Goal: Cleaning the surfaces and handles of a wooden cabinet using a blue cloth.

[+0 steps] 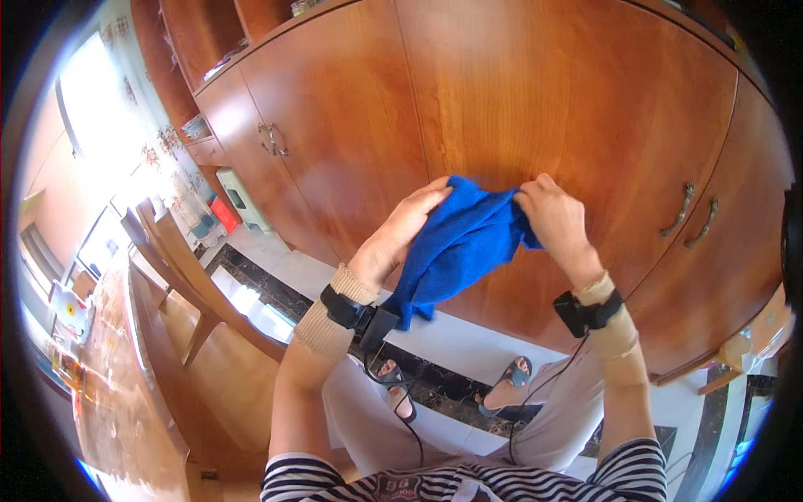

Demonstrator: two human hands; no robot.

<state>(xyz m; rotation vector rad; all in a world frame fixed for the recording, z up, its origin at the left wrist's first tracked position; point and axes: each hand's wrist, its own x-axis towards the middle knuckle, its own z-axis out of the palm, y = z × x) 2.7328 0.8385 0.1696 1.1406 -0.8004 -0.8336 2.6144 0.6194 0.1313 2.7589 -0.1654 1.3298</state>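
The left hand [408,222], closed, pinches one edge of a draped, bright-blue fabric cloth [465,243]; the right hand [555,216], curled tight, grips another, before a glossy reddish-brown wooden cabinet [527,92].

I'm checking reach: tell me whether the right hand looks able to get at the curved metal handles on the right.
Probably yes: nothing shows between the right hand and the curved metal handles. It grips the blue cloth, though, so it would likely need to let go first.
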